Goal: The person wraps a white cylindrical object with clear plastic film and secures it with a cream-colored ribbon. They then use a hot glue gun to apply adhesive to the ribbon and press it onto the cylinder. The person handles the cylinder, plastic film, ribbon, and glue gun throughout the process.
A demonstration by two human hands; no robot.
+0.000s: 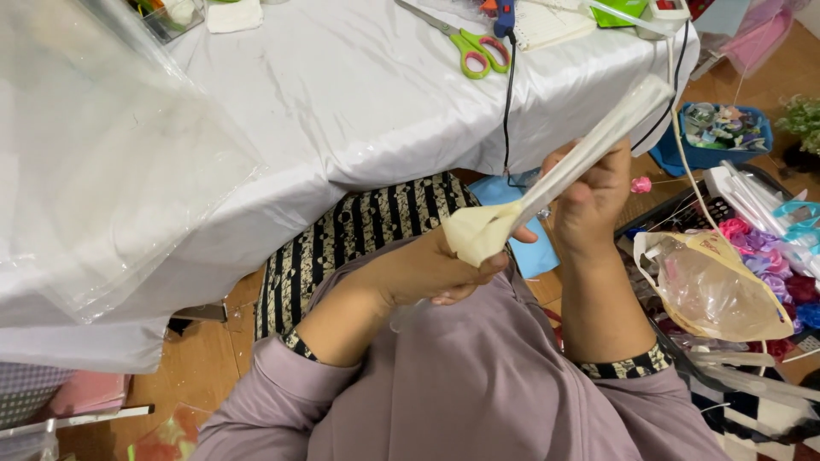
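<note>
— Biggest first?
— One table draped in a white satin cloth (359, 94), filling the upper half. One large clear plastic sheet (94, 154) hanging over its left part. Below, one lilac-sleeved lap, seen from above.
— Next down?
— One black-and-cream striped cushion (359, 230) under the table edge. One crumpled clear bag with a tan rim (713, 290) at right, just beside the right forearm. One blue tray (713, 137) of small bits farther back on the floor, one heap of pink and purple ribbon flowers (769, 256) near it.
— And the hands?
— Two. Left hand (427, 269) clenched around the folded lower end of one cream ribbon strip (547, 183), thumb and fingers pinching the fat wad. Right hand (589, 201) higher, closed around the same strip partway up, knuckles toward the camera.
— Where exactly, that strip?
— Stretched taut and slanting between both hands, in front of the table's edge, upper end poking past the right hand toward the tabletop corner.
— Smaller stuff?
— One pair of green-handled scissors (470, 43) on the cloth. One black cord (509, 102) dropping over the edge. One tiny pink bead (641, 184) just right of the right hand.
</note>
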